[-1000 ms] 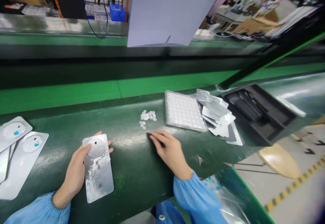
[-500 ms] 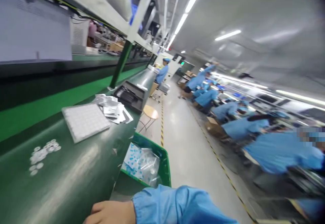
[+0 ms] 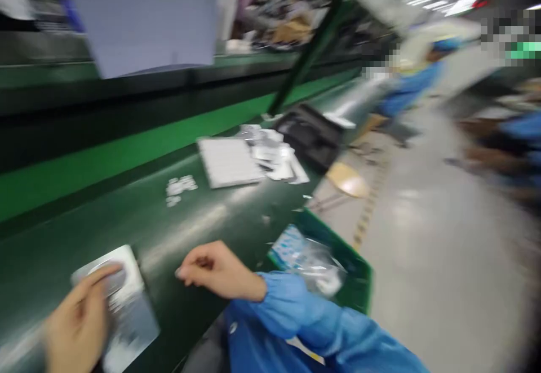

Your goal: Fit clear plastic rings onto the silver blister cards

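On the green workbench point(image 3: 84, 232), a silver plate point(image 3: 127, 305) lay under the left hand point(image 3: 76, 319), its fingers point(image 3: 99, 279) closed over the plate's upper end, somewhat blurred. The right hand point(image 3: 217, 269) hung nearby, loosely curled and holding nothing visible; small white rings point(image 3: 181, 188) lay beyond.

Glossy metal plate point(image 3: 135, 322), shiny green bench mat point(image 3: 203, 221), smooth blue cloth sleeve point(image 3: 296, 311)
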A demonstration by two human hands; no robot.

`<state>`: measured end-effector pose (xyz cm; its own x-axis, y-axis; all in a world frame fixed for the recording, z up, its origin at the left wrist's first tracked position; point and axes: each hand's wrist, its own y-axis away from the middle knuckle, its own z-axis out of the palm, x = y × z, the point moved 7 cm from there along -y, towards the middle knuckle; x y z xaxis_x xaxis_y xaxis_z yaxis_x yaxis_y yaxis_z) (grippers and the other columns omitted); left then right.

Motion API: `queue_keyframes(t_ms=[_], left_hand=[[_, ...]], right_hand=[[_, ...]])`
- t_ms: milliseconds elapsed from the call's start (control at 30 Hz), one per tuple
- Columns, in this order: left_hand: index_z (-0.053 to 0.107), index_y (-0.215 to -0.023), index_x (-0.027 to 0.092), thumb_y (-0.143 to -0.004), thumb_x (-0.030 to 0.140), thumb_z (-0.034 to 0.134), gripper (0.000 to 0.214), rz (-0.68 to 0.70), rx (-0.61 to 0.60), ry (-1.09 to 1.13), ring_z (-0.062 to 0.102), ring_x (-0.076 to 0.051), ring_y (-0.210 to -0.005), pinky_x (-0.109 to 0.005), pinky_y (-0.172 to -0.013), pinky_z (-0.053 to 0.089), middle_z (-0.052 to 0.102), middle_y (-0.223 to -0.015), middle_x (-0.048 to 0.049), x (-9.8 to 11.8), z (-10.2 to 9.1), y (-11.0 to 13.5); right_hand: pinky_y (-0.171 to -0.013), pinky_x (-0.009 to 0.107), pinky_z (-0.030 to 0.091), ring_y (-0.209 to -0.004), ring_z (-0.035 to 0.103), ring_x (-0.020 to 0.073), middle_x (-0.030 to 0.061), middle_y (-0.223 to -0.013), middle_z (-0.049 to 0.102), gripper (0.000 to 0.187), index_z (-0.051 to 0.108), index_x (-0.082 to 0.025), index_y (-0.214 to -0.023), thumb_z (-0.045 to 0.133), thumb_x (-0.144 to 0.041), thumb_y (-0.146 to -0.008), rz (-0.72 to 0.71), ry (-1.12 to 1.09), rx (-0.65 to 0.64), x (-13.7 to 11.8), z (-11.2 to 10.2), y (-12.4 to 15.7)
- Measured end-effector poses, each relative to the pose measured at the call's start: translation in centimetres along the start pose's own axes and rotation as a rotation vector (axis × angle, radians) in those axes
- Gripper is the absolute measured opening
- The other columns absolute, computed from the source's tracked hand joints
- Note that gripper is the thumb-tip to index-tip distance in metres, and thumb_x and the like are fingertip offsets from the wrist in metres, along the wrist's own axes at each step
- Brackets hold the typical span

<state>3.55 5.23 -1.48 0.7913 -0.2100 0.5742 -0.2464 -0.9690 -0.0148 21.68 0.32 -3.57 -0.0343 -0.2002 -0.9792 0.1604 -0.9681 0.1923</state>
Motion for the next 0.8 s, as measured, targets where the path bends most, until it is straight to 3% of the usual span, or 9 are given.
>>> queue_keyframes(t_ms=[33, 67, 167, 267, 400, 567, 700, 800], left_hand=[[0.075, -0.114, 0.005, -0.103, 0.029, 0.038, 0.045, -0.03, 0.05, 0.047, 0.047, -0.011, -0.043, -0.039, -0.068, 0.06, 0.065, -0.063, 0.0006, -1.3, -1.0, 0.8], [0.077, -0.112, 0.008, -0.1, 0.033, 0.045, 0.042, -0.023, 0.096, 0.135, 0.054, -0.014, -0.046, -0.032, -0.06, 0.058, 0.068, -0.064, -0.0014, -2.1, -1.7, 1.4], [0.082, -0.105, 0.017, -0.091, 0.037, 0.07, 0.027, 0.118, 0.158, 0.433, 0.07, -0.018, -0.063, -0.025, -0.06, 0.058, 0.079, -0.082, -0.0058, -2.3, -2.6, 2.1], [0.081, -0.11, 0.022, -0.084, 0.034, 0.082, 0.029, 0.195, 0.118, 0.605, 0.067, -0.014, -0.056, -0.02, -0.051, 0.054, 0.081, -0.086, -0.0045, -1.5, -2.0, 2.3], [0.083, -0.104, 0.025, -0.088, 0.024, 0.079, 0.017, 0.271, 0.104, 0.695, 0.074, -0.015, -0.07, -0.021, -0.063, 0.059, 0.082, -0.096, -0.0038, -0.9, -2.0, 2.8], [0.084, -0.098, 0.026, -0.085, 0.023, 0.081, 0.013, 0.19, 0.082, 0.736, 0.076, -0.017, -0.074, -0.025, -0.069, 0.061, 0.082, -0.089, -0.0015, -1.5, -2.0, 2.7], [0.083, -0.094, 0.027, -0.085, 0.028, 0.082, 0.01, 0.106, 0.05, 0.754, 0.076, -0.02, -0.077, -0.027, -0.067, 0.061, 0.082, -0.092, -0.0029, -1.6, -1.7, 2.7], [0.08, -0.106, 0.024, -0.084, 0.032, 0.082, 0.023, 0.045, 0.036, 0.78, 0.076, -0.023, -0.086, -0.03, -0.074, 0.062, 0.081, -0.103, -0.0056, -1.8, -1.5, 2.8]], right_hand=[[-0.053, 0.021, 0.044, -0.056, 0.054, 0.0099, 0.0007, -0.067, 0.066, 0.048, 0.07, -0.015, -0.078, 0.075, -0.063, -0.083, 0.048, -0.023, -0.017, -0.6, 0.4, -0.8], [-0.051, 0.02, 0.041, -0.054, 0.051, 0.0092, 0.0002, -0.066, 0.064, 0.049, 0.069, -0.015, -0.077, 0.076, -0.063, -0.083, 0.087, -0.031, -0.048, -1.0, 0.9, -1.5], [-0.047, 0.02, 0.035, -0.052, 0.045, 0.0077, -0.001, -0.064, 0.06, 0.048, 0.067, -0.016, -0.073, 0.077, -0.062, -0.082, 0.161, -0.002, -0.153, -1.5, 2.6, -3.0], [-0.045, 0.02, 0.031, -0.051, 0.042, 0.0072, -0.0018, -0.062, 0.058, 0.046, 0.068, -0.016, -0.073, 0.08, -0.059, -0.081, 0.193, 0.037, -0.215, -1.7, 4.1, -2.9], [-0.045, 0.02, 0.03, -0.051, 0.041, 0.0068, -0.0007, -0.063, 0.059, 0.046, 0.068, -0.015, -0.073, 0.083, -0.059, -0.078, 0.223, 0.059, -0.225, -1.6, 4.9, -2.6], [-0.041, 0.02, 0.026, -0.045, 0.037, 0.0054, -0.0013, -0.062, 0.057, 0.053, 0.069, -0.014, -0.076, 0.077, -0.067, -0.079, 0.256, 0.059, -0.207, -1.5, 4.9, -2.5], [-0.044, 0.021, 0.034, -0.049, 0.044, 0.0087, -0.0002, -0.061, 0.058, 0.049, 0.07, -0.016, -0.077, 0.072, -0.064, -0.085, 0.135, 0.161, -0.179, -2.4, 4.9, -2.5], [-0.051, 0.024, 0.044, -0.059, 0.056, 0.0138, 0.003, -0.068, 0.066, 0.044, 0.072, -0.017, -0.08, 0.067, -0.059, -0.091, 0.011, 0.309, -0.098, -3.2, 4.8, -2.5]])
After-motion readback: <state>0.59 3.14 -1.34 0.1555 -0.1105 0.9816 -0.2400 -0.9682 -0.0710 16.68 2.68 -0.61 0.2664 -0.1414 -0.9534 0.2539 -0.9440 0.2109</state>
